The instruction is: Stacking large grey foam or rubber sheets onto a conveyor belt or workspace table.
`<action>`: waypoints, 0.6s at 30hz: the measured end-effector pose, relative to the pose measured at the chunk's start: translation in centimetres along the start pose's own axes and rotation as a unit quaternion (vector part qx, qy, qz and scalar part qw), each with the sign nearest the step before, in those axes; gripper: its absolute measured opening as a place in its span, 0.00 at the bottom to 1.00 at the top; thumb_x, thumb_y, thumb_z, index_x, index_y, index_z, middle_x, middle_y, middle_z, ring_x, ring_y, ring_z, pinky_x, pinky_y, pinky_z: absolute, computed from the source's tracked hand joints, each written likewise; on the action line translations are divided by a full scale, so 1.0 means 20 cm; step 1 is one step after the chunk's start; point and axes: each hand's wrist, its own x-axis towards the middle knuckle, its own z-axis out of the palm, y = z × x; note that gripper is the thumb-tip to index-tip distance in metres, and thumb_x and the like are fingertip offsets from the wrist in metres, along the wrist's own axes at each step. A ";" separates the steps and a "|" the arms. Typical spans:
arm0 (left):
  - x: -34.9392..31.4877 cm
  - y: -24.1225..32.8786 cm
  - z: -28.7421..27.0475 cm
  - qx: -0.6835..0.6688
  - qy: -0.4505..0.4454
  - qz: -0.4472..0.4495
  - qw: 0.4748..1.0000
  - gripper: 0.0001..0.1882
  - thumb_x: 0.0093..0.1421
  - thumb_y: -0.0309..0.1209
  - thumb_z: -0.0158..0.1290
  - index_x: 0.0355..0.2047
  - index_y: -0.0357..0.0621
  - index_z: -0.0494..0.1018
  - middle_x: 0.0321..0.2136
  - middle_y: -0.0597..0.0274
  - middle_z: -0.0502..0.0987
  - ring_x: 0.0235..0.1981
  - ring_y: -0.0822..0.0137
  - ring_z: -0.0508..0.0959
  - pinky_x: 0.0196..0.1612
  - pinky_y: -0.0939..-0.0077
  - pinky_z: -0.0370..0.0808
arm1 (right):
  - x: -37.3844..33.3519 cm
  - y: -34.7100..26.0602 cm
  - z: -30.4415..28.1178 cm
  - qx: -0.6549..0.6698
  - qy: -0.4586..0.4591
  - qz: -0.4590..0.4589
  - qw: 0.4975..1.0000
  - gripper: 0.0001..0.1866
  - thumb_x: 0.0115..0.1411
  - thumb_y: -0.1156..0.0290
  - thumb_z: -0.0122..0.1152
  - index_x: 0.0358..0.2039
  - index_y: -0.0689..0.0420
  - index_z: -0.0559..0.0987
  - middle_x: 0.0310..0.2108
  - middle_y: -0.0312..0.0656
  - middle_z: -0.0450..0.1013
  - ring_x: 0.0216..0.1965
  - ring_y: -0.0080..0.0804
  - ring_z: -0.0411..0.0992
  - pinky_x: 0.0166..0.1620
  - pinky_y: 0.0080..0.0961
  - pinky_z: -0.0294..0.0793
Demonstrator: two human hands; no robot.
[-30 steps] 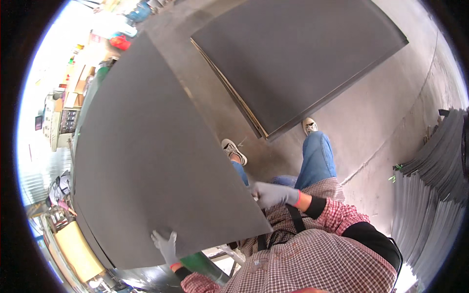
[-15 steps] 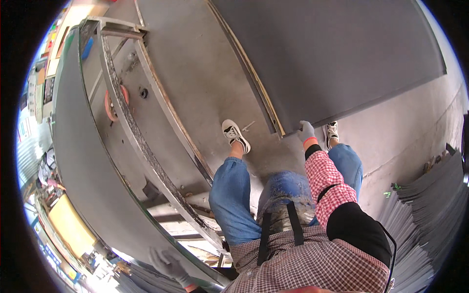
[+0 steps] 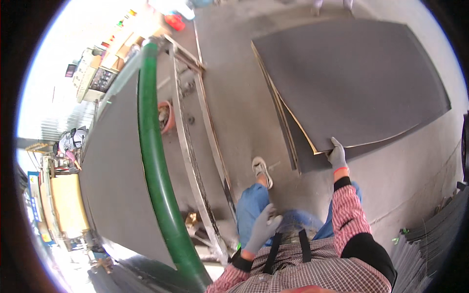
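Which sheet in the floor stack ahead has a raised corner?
The top sheet, its near corner held up by the right hand; a gap parts it there from the sheets below.

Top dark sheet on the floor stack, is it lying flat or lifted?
Lifted at its near corner: the right hand grips the top dark sheet there, and a gap exposes the sheet beneath.

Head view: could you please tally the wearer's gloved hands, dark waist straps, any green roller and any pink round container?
Gloved hands: 2
Dark waist straps: 2
Green roller: 1
Pink round container: 1
Total: 6
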 end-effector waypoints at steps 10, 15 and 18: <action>0.22 1.11 0.34 -0.146 0.190 0.348 0.906 0.27 0.51 0.28 0.56 0.50 0.32 0.62 0.36 0.54 0.75 0.34 0.66 0.75 0.37 0.74 0.72 | -1.54 -0.46 0.56 0.033 -0.322 -0.188 0.927 0.19 0.62 0.65 0.50 0.50 0.63 0.68 0.46 0.40 0.69 0.45 0.28 0.69 0.46 0.25 0.71; -0.63 1.25 -0.53 -0.159 0.235 0.370 0.885 0.15 0.47 0.27 0.59 0.36 0.38 0.71 0.25 0.68 0.73 0.27 0.75 0.72 0.30 0.77 0.70 | -1.93 -0.85 0.23 0.014 -0.231 -0.233 0.945 0.32 0.56 0.42 0.48 0.51 0.56 0.68 0.51 0.44 0.65 0.49 0.39 0.64 0.48 0.42 0.66; -1.05 0.83 -1.29 -0.223 0.456 0.429 0.747 0.13 0.47 0.20 0.55 0.36 0.34 0.72 0.29 0.62 0.75 0.29 0.73 0.74 0.34 0.76 0.73 | -1.77 -1.08 -0.30 0.013 -0.066 -0.382 0.922 0.30 0.62 0.53 0.43 0.57 0.62 0.63 0.57 0.49 0.59 0.57 0.44 0.59 0.56 0.45 0.61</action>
